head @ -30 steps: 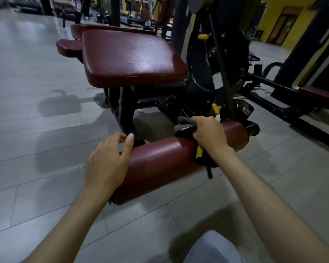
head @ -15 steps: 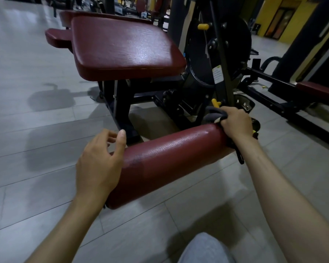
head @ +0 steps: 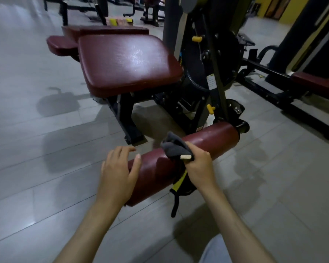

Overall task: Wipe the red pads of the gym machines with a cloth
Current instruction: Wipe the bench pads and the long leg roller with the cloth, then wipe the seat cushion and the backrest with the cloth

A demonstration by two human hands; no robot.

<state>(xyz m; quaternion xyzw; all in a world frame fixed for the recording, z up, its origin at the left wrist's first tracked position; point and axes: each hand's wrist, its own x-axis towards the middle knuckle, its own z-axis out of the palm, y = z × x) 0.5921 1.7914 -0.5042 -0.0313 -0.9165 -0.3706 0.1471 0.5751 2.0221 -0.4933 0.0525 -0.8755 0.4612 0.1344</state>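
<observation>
Now | left hand (head: pixel 118 173): fingers relaxed and spread, holding nothing, thumb at the near end of the red roller pad (head: pixel 213 141) | right hand (head: pixel 199 166): grips the grey cloth (head: pixel 174 147) on the roller's middle, its yellow-edged part hanging down the front | flat red seat pad (head: pixel 129 61): behind, raised on a black frame (head: pixel 127 114)
</observation>
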